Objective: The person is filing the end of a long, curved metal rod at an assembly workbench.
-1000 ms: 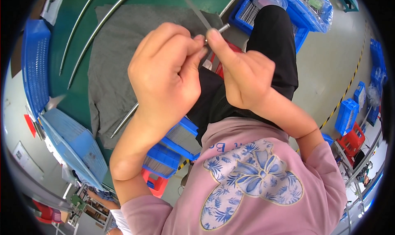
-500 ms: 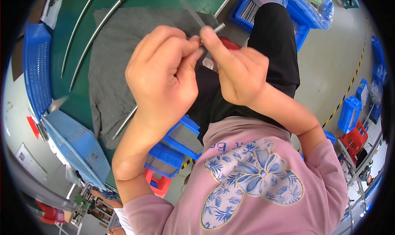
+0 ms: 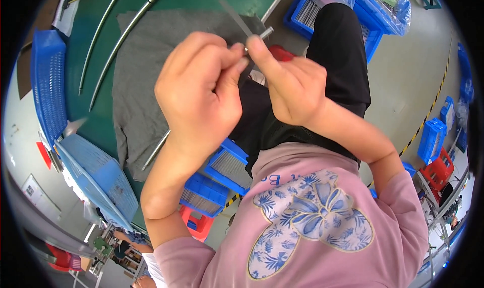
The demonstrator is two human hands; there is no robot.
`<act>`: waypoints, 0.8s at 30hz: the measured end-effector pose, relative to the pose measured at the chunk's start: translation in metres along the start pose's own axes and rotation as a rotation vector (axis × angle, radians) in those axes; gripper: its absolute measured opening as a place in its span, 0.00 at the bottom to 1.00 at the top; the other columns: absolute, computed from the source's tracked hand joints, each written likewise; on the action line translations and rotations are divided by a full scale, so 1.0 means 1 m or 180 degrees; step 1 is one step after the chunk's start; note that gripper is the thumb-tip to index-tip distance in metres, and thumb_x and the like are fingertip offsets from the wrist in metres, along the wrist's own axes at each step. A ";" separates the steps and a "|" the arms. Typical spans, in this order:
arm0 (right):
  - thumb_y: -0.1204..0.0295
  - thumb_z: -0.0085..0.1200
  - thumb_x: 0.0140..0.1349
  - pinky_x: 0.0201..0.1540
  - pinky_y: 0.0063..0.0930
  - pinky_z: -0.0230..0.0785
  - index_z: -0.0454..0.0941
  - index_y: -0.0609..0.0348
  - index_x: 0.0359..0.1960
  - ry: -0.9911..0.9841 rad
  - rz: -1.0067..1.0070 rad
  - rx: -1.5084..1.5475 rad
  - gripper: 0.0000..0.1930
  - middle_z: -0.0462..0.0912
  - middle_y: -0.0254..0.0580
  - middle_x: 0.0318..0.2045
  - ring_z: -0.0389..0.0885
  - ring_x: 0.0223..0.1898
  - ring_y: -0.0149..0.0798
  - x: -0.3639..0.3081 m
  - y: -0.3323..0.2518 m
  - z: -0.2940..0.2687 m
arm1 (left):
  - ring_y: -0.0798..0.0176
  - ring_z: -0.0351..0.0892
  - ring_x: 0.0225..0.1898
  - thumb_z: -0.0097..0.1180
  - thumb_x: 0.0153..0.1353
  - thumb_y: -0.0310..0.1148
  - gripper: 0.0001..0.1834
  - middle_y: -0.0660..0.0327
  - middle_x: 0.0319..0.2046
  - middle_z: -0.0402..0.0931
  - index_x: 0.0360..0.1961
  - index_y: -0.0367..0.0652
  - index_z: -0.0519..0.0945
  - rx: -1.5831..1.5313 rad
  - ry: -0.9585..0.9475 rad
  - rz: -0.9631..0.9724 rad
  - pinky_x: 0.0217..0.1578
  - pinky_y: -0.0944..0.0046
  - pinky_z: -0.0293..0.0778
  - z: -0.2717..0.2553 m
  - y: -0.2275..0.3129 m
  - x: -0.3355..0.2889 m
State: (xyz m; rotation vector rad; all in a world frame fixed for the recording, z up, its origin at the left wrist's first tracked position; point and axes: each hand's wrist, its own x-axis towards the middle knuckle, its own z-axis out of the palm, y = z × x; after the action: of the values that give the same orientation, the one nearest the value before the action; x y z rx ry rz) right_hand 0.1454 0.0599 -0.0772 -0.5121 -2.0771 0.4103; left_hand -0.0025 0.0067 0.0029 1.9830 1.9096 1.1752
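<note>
Up close: both hands are raised in front of the chest, meeting fingertip to fingertip over the grey cloth.
Left hand: the left hand (image 3: 199,94) is curled almost into a fist, thumb and forefinger pressed together at the upper right of the hand; what they nip is mostly hidden by the knuckles.
Right hand: the right hand (image 3: 292,89) has its forefinger stretched up and its thumb tucked beneath, pinching the short silver metal rod (image 3: 263,34) near its lower end.
Rod axis: it slants up and to the right, its free tip poking out just above both sets of fingertips.
Second piece: a thin flat grey metal strip (image 3: 234,17) runs up and to the left from the same pinch point, so the two pieces splay apart like a narrow V; which hand grips it I cannot tell.
Nearer hand: the right forefinger lies along the rod; the left fingertips touch it from the left side.
Beneath: a dark grey felt cloth (image 3: 138,94) on the green table top (image 3: 93,84), with long curved steel rods (image 3: 118,41) lying across both.
Around: blue plastic crates (image 3: 48,79) at the table's left edge.
</note>
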 end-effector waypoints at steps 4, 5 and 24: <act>0.79 0.55 0.37 0.15 0.24 0.56 0.82 0.64 0.47 -0.0151 -0.0017 0.0012 0.27 0.64 0.30 0.11 0.63 0.10 0.29 -0.044 0.000 -0.023 | 0.56 0.74 0.23 0.66 0.43 0.18 0.10 0.59 0.24 0.74 0.23 0.38 0.76 0.0090 -0.0024 0.0017 0.24 0.62 0.69 0.000 -0.002 0.000; 0.79 0.55 0.37 0.15 0.25 0.56 0.82 0.65 0.48 -0.0243 -0.0004 0.0126 0.28 0.63 0.30 0.11 0.62 0.10 0.29 -0.047 0.001 -0.032 | 0.56 0.74 0.23 0.66 0.43 0.18 0.10 0.59 0.24 0.74 0.23 0.38 0.76 0.0095 -0.0023 0.0026 0.24 0.62 0.69 -0.001 -0.002 -0.001; 0.85 0.50 0.48 0.18 0.27 0.57 0.73 0.77 0.55 -0.0937 0.0337 0.0556 0.27 0.69 0.36 0.16 0.65 0.13 0.35 -0.058 -0.005 -0.063 | 0.57 0.74 0.24 0.67 0.43 0.18 0.10 0.59 0.25 0.74 0.27 0.38 0.80 0.0130 -0.0079 0.0083 0.24 0.63 0.69 -0.004 -0.002 -0.003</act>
State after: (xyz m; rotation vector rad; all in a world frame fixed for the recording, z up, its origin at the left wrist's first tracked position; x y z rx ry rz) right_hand 0.2258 0.0316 -0.0833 -0.4805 -2.2729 0.7610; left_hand -0.0065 0.0030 0.0036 2.0393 1.9167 1.1213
